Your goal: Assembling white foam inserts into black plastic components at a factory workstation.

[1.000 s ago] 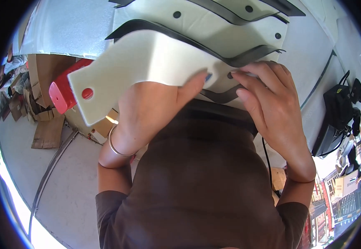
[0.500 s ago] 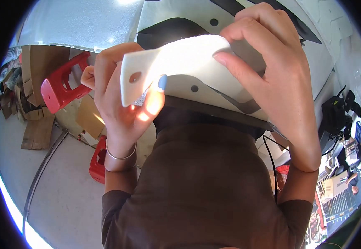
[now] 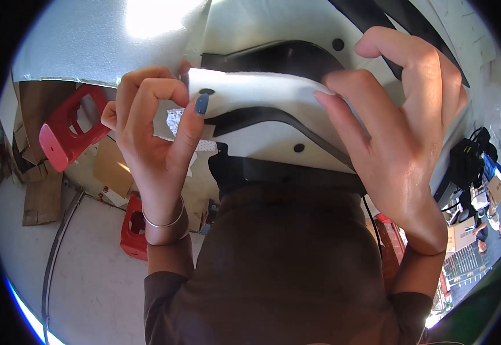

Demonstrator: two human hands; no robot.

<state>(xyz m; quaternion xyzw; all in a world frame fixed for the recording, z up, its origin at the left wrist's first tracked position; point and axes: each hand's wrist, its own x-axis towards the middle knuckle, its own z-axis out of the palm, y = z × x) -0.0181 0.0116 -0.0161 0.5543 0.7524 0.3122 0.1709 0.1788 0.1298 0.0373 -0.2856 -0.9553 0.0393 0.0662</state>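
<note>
A white, soft-looking strip [image 3: 262,89] with a hole near its left end is stretched between my two hands. My left hand [image 3: 152,118] pinches that end, its blue-nailed thumb in front, just beside the hole. At the other end, my right hand [image 3: 400,115] grips the strip between thumb and index finger, while its other fingers are raised and spread. Below and behind the strip lies a flat white piece [image 3: 262,138] with a round dark spot, bordered by a curved black band [image 3: 273,115]. Another black curved shape [image 3: 279,54] shows beyond the strip.
A pale, glossy sheet [image 3: 89,46] covers the far left of the work surface. To the left, a red stool [image 3: 72,129] stands by cardboard [image 3: 43,195], with a second red stool [image 3: 132,233] nearer me. A black bag-like object [image 3: 466,158] sits at right.
The strip has turned and now shows a narrower face. My right hand has moved right and slightly down, its spare fingers spreading. My left hand has shifted slightly left.
</note>
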